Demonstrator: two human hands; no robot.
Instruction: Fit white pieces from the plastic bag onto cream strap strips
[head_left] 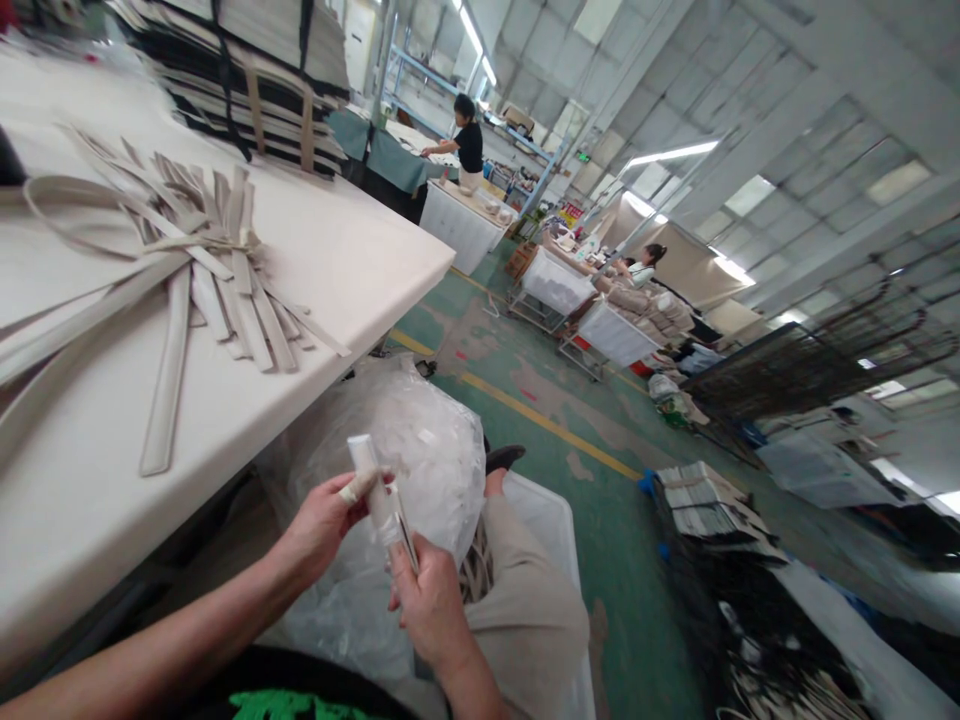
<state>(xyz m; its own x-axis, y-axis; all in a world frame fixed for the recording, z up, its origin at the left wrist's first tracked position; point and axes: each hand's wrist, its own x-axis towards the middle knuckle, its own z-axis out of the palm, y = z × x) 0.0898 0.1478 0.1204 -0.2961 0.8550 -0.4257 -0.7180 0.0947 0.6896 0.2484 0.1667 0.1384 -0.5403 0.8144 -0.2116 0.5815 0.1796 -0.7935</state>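
A short pale beige fabric strap [364,455] is held in front of me, above a clear plastic bag [442,450]. My left hand [326,515] pinches it near its upper end, and a finger there has a pale wrap. Lower down, my right hand [435,600] is closed around the strap's other part. A narrow, shiny, dark-edged piece shows beside the right thumb; its kind is unclear. To the left, a loose pile of similar beige straps [247,290] lies on the white table [360,230], some of them long and looped.
A tall strapped stack of panels [247,70] stands at the table's back. A white bin [555,530] is beside my leg. Two people work farther off near white carts [555,280]. Bundled material [705,500] lies on the right, across the green floor [525,400].
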